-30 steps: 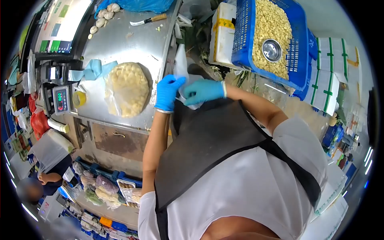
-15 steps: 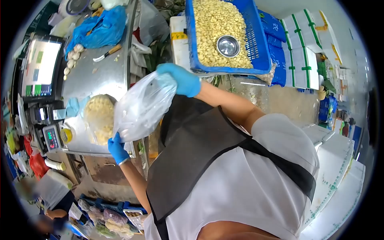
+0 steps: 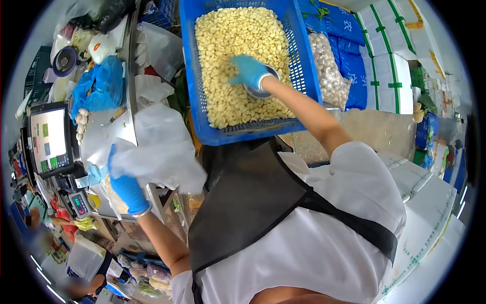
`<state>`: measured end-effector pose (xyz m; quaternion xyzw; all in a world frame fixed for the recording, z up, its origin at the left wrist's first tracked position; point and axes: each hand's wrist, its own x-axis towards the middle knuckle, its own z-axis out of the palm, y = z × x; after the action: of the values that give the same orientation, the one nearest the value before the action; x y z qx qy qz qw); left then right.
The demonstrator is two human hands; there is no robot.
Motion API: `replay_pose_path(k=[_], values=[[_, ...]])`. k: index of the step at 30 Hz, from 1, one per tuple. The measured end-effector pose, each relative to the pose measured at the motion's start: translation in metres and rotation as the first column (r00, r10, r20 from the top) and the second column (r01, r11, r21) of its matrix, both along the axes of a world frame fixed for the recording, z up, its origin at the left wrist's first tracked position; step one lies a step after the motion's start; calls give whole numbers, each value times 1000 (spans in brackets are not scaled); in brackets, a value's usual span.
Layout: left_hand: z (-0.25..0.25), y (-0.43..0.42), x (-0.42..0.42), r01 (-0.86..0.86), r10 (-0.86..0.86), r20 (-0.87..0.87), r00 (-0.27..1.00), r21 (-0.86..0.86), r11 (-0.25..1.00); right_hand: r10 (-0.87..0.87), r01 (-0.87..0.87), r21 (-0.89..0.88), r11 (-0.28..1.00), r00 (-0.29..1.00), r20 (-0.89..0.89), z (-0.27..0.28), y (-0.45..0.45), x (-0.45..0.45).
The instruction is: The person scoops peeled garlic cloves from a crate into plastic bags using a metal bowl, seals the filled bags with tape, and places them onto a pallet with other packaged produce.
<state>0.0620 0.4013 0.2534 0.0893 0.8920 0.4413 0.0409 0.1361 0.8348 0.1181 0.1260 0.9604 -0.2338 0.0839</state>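
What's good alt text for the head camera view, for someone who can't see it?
A person's gloved right hand reaches over a metal bowl in a blue crate of pale pieces. The gloved left hand holds a blurred, translucent plastic bag; near it are a lit screen and a digital scale.

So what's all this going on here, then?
Someone in blue gloves is working between a counter and a blue crate of pale, clove-like pieces. Their left hand holds a clear plastic bag, blurred. Their right hand is over the pieces, right by a metal bowl lying among them; I can't tell whether the fingers grip it.
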Motion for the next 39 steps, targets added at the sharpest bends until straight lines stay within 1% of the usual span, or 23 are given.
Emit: replay_pose_path(k=[1,2,3,4,5,6,8,9,10,11,12,13,15,17,18,21,22,24,28,32,34,35,39], values=[[-28,-35,-16,-13,-17,147,989,201,979,-124,79,246,966,977,174,-21,26,7],[-37,-40,-14,22,-87,183,979,330,944,-248,178,386,905,958,141,-104,59,12],[-42,-42,-12,47,-157,209,965,453,890,-305,254,390,885,950,74,-132,73,19],[-49,-38,-15,190,-247,117,962,362,913,-279,235,328,915,956,92,-141,81,23],[-56,-34,-18,318,-335,23,942,263,911,-198,144,326,934,970,140,-151,90,21],[-68,-21,-28,476,-487,-126,864,-111,872,-116,51,320,946,975,188,-152,94,18],[-90,10,-53,434,-818,-166,550,-780,450,51,-137,279,951,954,294,-81,107,-12],[-80,44,-56,596,-640,67,765,-449,665,45,-126,275,953,958,283,-38,122,-30],[-67,81,-54,563,-511,275,815,-161,811,-72,32,344,938,992,105,1,133,-39],[-54,117,-53,364,-364,465,807,93,927,49,40,526,850,987,-155,-19,174,-50],[-47,140,-50,158,-266,555,788,234,959,1,92,464,881,980,-197,3,198,-62],[-45,159,-51,-76,-175,649,740,339,938,-100,204,442,874,964,-247,9,220,-76],[-52,190,-65,240,-310,419,853,212,947,-167,262,333,906,943,-287,-26,268,-101],[-55,221,-76,344,-410,349,843,235,909,-243,275,118,954,942,-231,-77,271,-95],[-54,240,-81,296,-428,387,817,356,886,-255,271,167,948,960,-114,-132,282,-96],[-78,279,-97,223,-536,427,729,592,775,-89,67,147,987,985,146,-167,234,-71],[-89,291,-100,227,-558,423,714,615,756,-141,139,23,990,981,135,-188,221,-62],[-112,313,-103,248,-583,420,696,621,743,155,-161,33,986,980,128,-294,229,-56],[-140,352,-90,54,-446,713,541,500,864,249,-204,-175,963,925,287,-234,185,-18],[-200,366,-77,90,-459,616,641,534,841,538,-386,-425,819,775,333,-165,142,32],[-223,362,-78,153,-455,493,742,536,830,583,-406,-506,761,771,257,-131,130,43],[-219,354,-75,254,-406,468,785,354,900,599,-555,-454,698,799,-56,-165,130,62],[-243,324,-57,398,-405,391,826,104,912,319,-266,-503,822,948,20,-85,125,54]])
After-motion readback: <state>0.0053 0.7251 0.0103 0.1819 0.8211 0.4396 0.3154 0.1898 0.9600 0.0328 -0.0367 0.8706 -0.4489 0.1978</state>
